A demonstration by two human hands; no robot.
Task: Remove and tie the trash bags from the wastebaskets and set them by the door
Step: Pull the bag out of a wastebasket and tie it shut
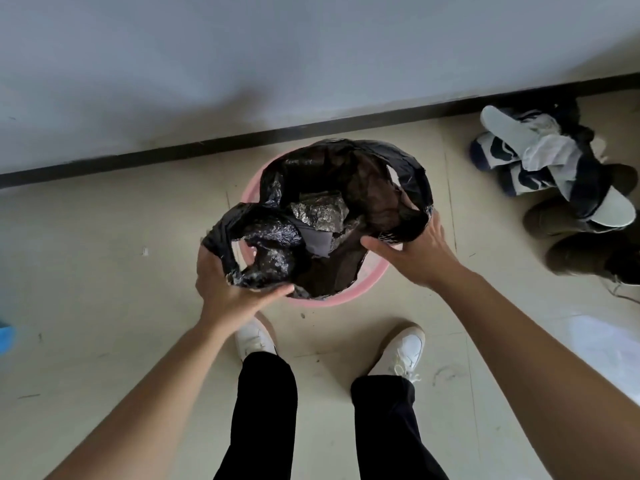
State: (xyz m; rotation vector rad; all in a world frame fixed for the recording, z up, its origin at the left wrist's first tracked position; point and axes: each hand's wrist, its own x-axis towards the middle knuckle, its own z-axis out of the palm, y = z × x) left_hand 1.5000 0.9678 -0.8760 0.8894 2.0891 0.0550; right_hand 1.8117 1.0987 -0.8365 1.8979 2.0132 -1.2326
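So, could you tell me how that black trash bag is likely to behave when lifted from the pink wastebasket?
Probably floppy: the black trash bag crumples where the left hand and right hand grip its rim. Likely light: crumpled scraps show inside. Its glossy film may slip.

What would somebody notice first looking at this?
The black trash bag in the middle draws the eye, its mouth lifted off the rim of a pink wastebasket that stands on the floor near the wall. The left hand and right hand grip the bag's edge on opposite sides. A heap of shoes lies by the wall at the right.
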